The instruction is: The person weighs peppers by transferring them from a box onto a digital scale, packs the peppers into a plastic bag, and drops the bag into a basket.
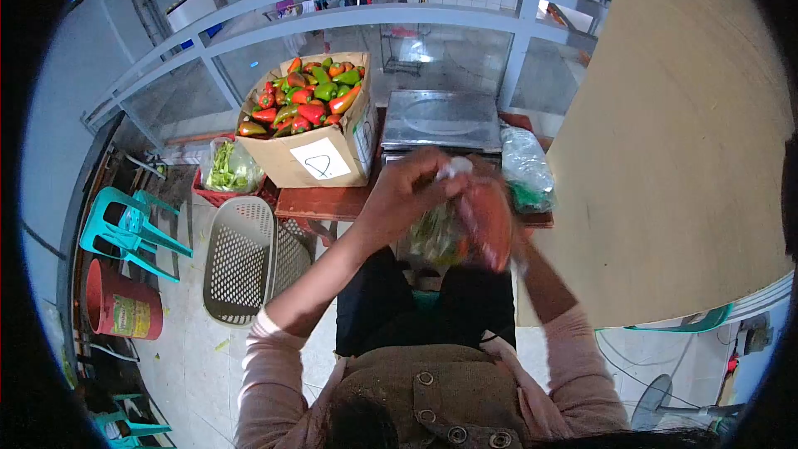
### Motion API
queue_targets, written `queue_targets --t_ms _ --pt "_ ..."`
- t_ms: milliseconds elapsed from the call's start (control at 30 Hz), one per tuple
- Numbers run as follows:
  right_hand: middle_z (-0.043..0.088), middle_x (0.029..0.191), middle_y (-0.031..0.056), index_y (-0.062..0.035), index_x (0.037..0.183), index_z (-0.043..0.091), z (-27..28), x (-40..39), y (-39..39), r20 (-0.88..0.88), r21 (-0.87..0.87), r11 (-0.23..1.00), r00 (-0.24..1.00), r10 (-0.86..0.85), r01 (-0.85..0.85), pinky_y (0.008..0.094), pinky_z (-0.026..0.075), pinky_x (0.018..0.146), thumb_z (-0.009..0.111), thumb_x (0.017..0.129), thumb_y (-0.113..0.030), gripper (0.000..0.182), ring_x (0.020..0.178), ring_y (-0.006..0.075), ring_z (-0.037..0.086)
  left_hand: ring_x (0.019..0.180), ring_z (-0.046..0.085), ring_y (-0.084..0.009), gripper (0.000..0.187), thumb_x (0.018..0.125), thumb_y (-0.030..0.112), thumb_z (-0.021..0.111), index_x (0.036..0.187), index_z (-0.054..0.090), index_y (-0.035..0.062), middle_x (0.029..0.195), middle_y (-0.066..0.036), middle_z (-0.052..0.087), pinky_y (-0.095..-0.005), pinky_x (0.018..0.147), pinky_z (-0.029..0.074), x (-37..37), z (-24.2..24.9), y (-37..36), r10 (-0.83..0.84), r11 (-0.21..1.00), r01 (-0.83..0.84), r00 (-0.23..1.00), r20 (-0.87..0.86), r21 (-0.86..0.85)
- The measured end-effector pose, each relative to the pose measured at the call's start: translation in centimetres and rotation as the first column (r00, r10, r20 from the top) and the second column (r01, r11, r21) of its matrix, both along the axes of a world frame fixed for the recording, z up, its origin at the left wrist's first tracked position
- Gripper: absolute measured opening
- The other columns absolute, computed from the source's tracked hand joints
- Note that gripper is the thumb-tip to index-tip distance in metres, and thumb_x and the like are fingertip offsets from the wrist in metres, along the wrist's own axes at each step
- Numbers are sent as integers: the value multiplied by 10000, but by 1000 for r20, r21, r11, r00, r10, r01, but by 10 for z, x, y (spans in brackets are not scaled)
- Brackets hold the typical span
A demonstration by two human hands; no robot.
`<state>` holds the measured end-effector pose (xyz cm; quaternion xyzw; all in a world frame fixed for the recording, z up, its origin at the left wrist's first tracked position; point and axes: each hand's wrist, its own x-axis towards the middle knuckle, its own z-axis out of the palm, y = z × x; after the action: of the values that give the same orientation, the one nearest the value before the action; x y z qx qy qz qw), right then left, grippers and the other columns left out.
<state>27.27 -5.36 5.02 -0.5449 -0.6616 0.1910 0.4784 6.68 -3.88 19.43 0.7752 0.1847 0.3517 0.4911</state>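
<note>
Bag of peppers [453, 237] held at centre above the lap, left hand [407, 191] with fingers pinching the gathered plastic neck, right hand [499, 220] blurred behind the bag, finger state impossible to tell; best twisted tight near the contents. Scale [440, 120] at 12 o'clock, pepper box [312, 129] at 11 o'clock, second filled bag [525, 168] at 1 o'clock crowding the table [320, 202].

From my feed, the only clear mark is a hand-drawn looping sign, perhaps a letter, on a white paper label [321, 159] stuck to the front of the cardboard box [291, 168], upper centre of the frame. The red bucket [123, 301] at lower left carries a yellow-green label whose print I cannot read.
</note>
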Motion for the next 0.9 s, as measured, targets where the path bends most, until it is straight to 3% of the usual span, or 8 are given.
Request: queue_targets --t_ms 33,200,300,433,633,700,733,900 --pt "586 1095 179 -16 1143 541 -31 -17 11 -468 -27 991 878 101 -128 430 427 853 554 877 -150 299 1023 333 559 761 572 -113 171 898 196 626 889 633 25 825 -20 616 -255 675 441 16 -8 11 29 997 -23 996 80 -80" --pt "532 1154 126 -57 1251 491 -92 -91 14 -446 -61 986 888 113 -156 398 406 880 512 939 -244 365 1045 252 509 612 573 -97 121 884 167 650 834 634 59 735 -1 636 -223 576 452 38 -82 74 265 752 6 913 311 -659" --pt "543 978 55 -82 1133 517 -108 -91 14 -829 -44 791 464 312 -611 345 441 794 481 963 -313 289 881 189 535 583 573 -107 103 857 129 675 798 622 64 719 -12 632 -235 544 458 31 -124 97 414 675 -42 848 331 -736" --pt "511 830 -16 -100 1023 535 -74 -131 3 -993 -118 813 85 -85 -570 270 436 657 494 946 -361 275 734 117 508 570 544 -106 143 806 89 719 716 610 70 671 -11 606 -242 542 427 39 -155 107 556 529 -161 807 197 -833" --pt "581 864 38 -61 1048 562 -75 -86 -2 -710 -373 885 699 -80 -277 316 459 661 482 953 -406 367 801 172 566 538 445 -96 205 805 119 718 670 590 32 620 23 565 -266 527 376 34 -213 125 547 818 -500 829 118 -285" --pt "608 918 104 -22 1052 566 -45 -54 -5 -192 -332 943 980 -52 -15 354 465 691 474 960 -403 402 839 230 586 543 444 -126 210 809 105 698 694 563 -8 604 -34 548 -286 531 388 22 -184 100 489 861 -461 866 101 -216" --pt "621 945 137 -3 1054 569 -26 -42 -7 106 -254 963 992 -68 93 373 468 706 470 964 -401 420 859 259 596 549 447 -138 208 809 100 694 702 559 -16 608 -55 544 -292 534 391 19 -183 95 482 874 -471 872 86 -119" --pt "627 937 186 11 1035 584 31 2 -11 172 37 999 985 -18 12 437 463 771 542 926 -187 230 892 377 600 704 557 -184 93 758 -17 663 823 598 -10 762 -96 598 -291 631 439 6 -123 59 363 894 -332 931 -51 300"
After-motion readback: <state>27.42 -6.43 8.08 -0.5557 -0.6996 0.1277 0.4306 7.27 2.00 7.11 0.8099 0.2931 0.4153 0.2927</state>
